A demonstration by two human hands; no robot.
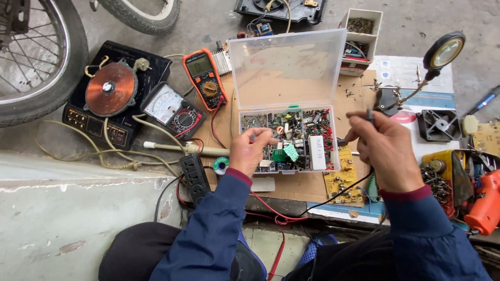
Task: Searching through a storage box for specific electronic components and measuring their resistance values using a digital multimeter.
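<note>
My left hand [251,148] hovers over the clear plastic parts box [287,139], fingertips pinched on a tiny component above its compartments. My right hand [384,150] is raised to the right of the box, gripping a thin dark probe [369,115] whose black lead runs down toward my lap. The box lid [286,67] stands open behind the compartments, which hold several small electronic parts. A yellow circuit board [344,177] lies on the cardboard just under my right hand.
An orange digital multimeter [204,78] and an analogue meter [172,109] lie left of the box, next to an opened induction cooker with a copper coil [111,88]. A power strip [194,177], magnifier stand [442,52], fan [439,125], orange drill [484,203] and bike wheels surround them.
</note>
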